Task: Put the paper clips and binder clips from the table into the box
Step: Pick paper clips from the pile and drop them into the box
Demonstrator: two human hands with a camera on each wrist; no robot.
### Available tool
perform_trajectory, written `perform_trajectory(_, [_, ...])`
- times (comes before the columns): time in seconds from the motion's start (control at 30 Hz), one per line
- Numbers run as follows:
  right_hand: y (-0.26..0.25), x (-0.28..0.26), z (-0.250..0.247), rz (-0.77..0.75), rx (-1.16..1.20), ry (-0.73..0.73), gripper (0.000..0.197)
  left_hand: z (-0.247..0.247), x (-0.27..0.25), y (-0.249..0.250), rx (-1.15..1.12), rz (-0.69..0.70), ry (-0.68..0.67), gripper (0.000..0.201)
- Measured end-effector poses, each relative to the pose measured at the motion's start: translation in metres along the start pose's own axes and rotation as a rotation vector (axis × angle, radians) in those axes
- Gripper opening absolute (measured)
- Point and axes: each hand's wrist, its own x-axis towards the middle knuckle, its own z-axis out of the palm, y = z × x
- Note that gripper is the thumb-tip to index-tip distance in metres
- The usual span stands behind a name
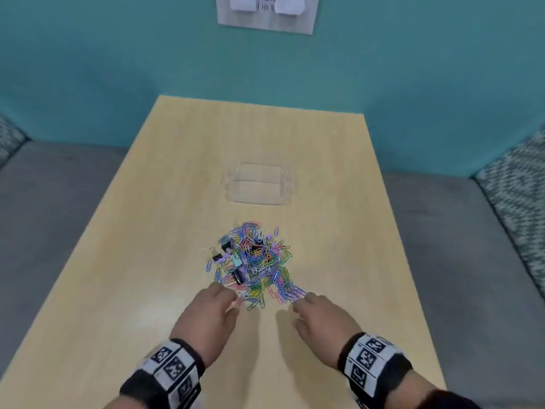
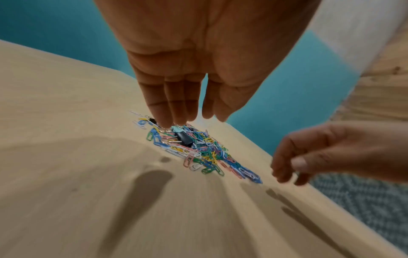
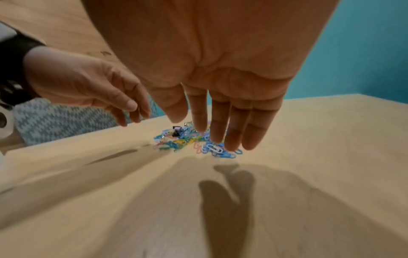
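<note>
A heap of coloured paper clips (image 1: 259,264) with a few black and pastel binder clips (image 1: 238,276) lies mid-table. Beyond it stands a clear plastic box (image 1: 259,184), which looks empty. My left hand (image 1: 216,302) hovers at the heap's near left edge, fingers straight and together, holding nothing (image 2: 176,111). My right hand (image 1: 317,312) hovers at the near right edge, fingers extended downward over blue clips (image 3: 223,151), nothing held. The same heap shows in the left wrist view (image 2: 198,150) and the right wrist view (image 3: 187,139).
The light wooden table (image 1: 147,290) stands against a teal wall (image 1: 118,69). Grey seats with patterned cushions (image 1: 519,196) flank it on both sides. A paper notice (image 1: 267,13) hangs on the wall.
</note>
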Motion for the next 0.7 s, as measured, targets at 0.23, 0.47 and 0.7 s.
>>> perform_trajectory(0.23, [-0.011,0.052,0.004,0.016,-0.047,0.163,0.024,0.014,0.042,0.017,0.215,0.084,-0.087,0.025])
perform_trajectory(0.47, [-0.025,0.083,0.003,0.132,0.025,0.189,0.045,0.022,0.074,0.027,0.327,0.137,-0.172,0.061])
perform_trajectory(0.7, [-0.023,0.103,0.018,0.166,-0.054,0.207,0.06,0.033,0.084,0.019,0.387,0.146,-0.233,0.067])
